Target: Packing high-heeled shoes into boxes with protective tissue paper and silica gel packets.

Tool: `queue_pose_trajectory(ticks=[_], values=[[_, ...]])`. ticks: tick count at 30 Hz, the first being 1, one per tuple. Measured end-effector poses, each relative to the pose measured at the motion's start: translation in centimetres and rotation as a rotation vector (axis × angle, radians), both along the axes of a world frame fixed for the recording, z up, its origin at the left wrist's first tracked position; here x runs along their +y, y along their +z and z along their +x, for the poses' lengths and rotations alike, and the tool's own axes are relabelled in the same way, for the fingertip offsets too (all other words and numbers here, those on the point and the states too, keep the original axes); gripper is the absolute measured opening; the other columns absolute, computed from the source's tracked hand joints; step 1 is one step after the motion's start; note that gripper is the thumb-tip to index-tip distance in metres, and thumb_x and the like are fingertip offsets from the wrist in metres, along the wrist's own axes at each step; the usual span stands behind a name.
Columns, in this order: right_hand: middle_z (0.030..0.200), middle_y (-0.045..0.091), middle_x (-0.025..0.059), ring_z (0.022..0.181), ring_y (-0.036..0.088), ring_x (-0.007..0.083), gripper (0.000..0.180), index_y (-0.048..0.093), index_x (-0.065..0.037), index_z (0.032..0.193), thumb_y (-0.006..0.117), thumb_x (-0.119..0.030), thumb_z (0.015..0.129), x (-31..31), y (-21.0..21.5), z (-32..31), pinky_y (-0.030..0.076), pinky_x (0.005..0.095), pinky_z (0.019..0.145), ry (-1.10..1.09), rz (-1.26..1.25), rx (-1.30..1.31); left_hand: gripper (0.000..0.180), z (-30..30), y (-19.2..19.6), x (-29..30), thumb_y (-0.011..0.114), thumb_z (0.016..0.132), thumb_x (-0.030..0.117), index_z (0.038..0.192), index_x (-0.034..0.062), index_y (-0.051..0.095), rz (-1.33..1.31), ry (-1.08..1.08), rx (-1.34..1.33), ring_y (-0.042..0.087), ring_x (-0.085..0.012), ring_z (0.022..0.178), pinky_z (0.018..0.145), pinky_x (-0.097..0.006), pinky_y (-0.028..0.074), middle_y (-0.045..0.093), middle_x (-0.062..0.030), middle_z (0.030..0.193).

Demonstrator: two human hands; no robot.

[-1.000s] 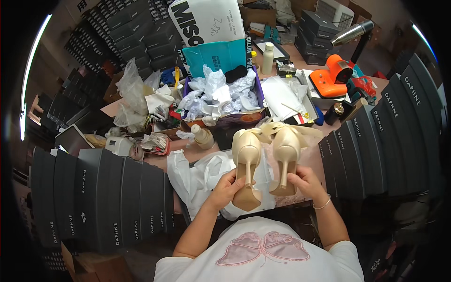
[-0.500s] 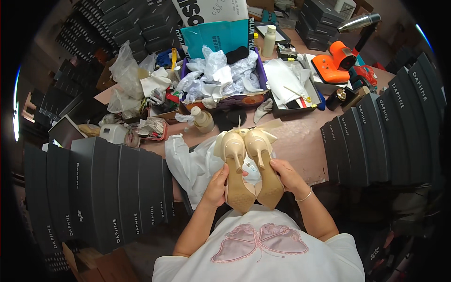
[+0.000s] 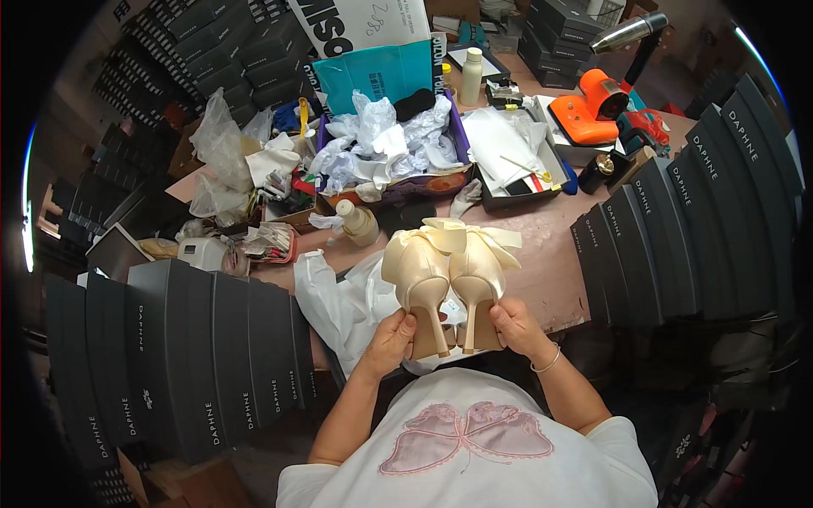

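A pair of cream high-heeled shoes [image 3: 423,284] with satin bows is held up side by side in front of me, backs and thin heels facing me. My left hand [image 3: 389,343] is closed on the left shoe, thumb by its sole. Gripping the right shoe from its outer side is my right hand [image 3: 518,328], a bracelet on the wrist. The toes are mostly hidden behind the heels. Under and behind the shoes lies white tissue paper [image 3: 339,296] in an open box, largely covered.
Dark shoe boxes stand in rows at left [image 3: 182,356] and right [image 3: 652,237]. Farther back are a purple box [image 3: 461,140] of crumpled paper, a pump bottle [image 3: 360,224], a tray of papers [image 3: 529,195], an orange device [image 3: 584,118] and a metal-nozzled tool [image 3: 627,34].
Both shoes have been tilted by my hands: the soles faced me before, and now the heel backs and bows show. The view has shifted slightly.
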State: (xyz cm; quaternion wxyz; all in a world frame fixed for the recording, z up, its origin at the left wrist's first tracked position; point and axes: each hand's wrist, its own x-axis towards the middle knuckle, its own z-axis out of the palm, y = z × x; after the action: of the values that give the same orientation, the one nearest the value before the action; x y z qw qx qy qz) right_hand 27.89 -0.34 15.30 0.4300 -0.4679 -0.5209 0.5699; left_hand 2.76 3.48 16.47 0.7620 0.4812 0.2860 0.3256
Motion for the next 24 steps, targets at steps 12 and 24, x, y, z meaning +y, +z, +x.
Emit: queue_pose_trajectory(ticks=[12, 24], values=[[0.071, 0.054, 0.003, 0.061, 0.046, 0.0088, 0.048, 0.059, 0.005, 0.097, 0.05, -0.042, 0.096, -0.5, 0.8, 0.1, 0.041, 0.0259, 0.053, 0.01, 0.216, -0.106, 0.048, -0.2, -0.4, -0.5, 0.038, 0.101, 0.036, 0.125, -0.0049, 0.047, 0.14, -0.018, 0.047, 0.057, -0.0194, 0.11, 0.097, -0.032, 0.043, 0.06, -0.0118, 0.116], [0.062, 0.046, -0.0051, 0.057, 0.039, 0.0039, 0.041, 0.05, -0.003, 0.072, 0.052, -0.036, 0.096, -0.3, -0.6, 0.9, 0.034, 0.0225, 0.047, -0.024, -0.045, 0.06, 0.049, 0.8, -1.8, -0.4, 0.035, 0.101, 0.039, 0.124, -0.0029, 0.047, -0.02, 0.018, 0.146, 0.06, -0.0199, 0.103, 0.092, -0.033, 0.048, 0.06, -0.0136, 0.115]])
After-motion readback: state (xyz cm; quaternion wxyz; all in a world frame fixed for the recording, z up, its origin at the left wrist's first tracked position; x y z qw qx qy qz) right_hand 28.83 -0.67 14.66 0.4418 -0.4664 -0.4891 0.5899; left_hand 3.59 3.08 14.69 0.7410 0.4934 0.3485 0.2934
